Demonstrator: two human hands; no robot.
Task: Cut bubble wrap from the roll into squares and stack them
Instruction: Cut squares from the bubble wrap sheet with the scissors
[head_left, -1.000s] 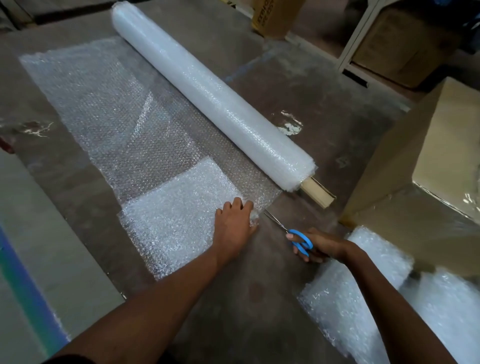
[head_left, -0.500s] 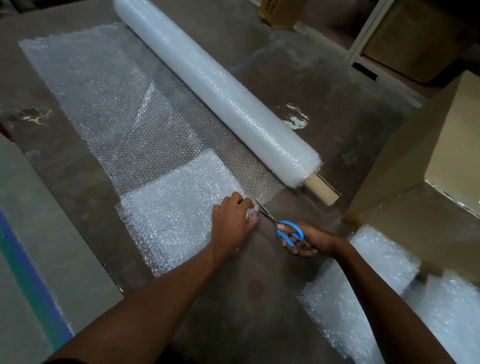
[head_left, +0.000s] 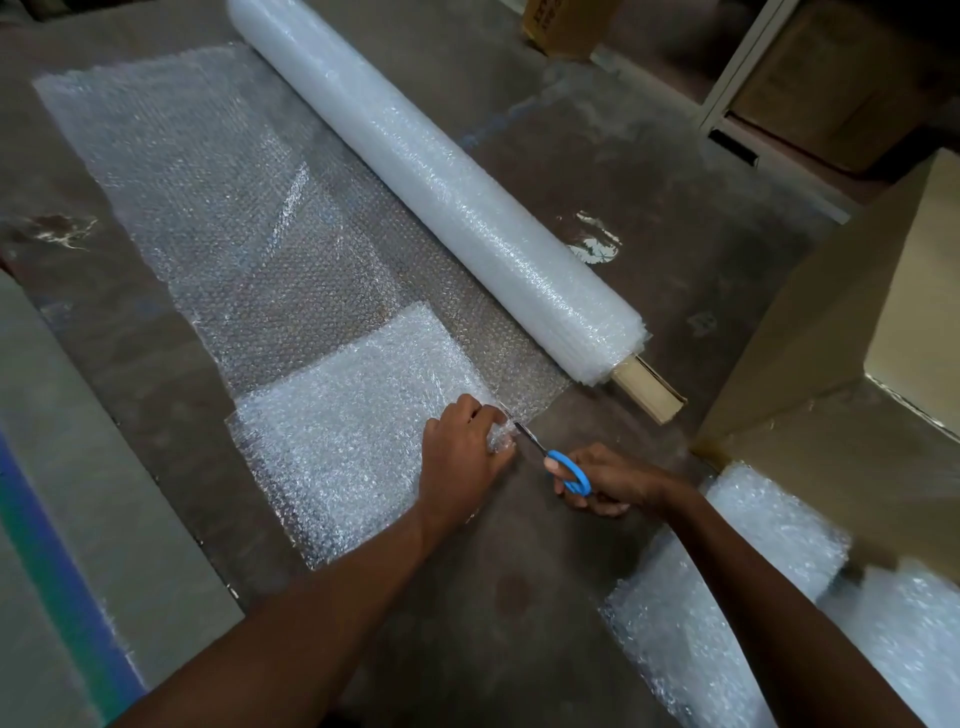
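A long bubble wrap roll (head_left: 441, 192) lies diagonally across the brown floor, with a sheet (head_left: 218, 197) unrolled to its left. A whiter, thicker square of bubble wrap (head_left: 343, 431) lies on the sheet's near end. My left hand (head_left: 460, 457) pinches the corner of that wrap at its right edge. My right hand (head_left: 608, 480) grips blue-handled scissors (head_left: 563, 467), whose blades point up-left and meet the wrap edge beside my left fingers. A stack of cut bubble wrap (head_left: 727, 587) lies at the lower right.
A large cardboard box (head_left: 852, 332) stands to the right, close to the roll's cardboard core (head_left: 649, 387). More boxes and a white shelf frame (head_left: 748, 57) sit at the back right. A grey mat with a blue stripe (head_left: 57, 571) lies along the left.
My right hand has brought the scissors up-left until the blades reach the wrap edge. My left hand went from resting on the wrap to pinching its corner.
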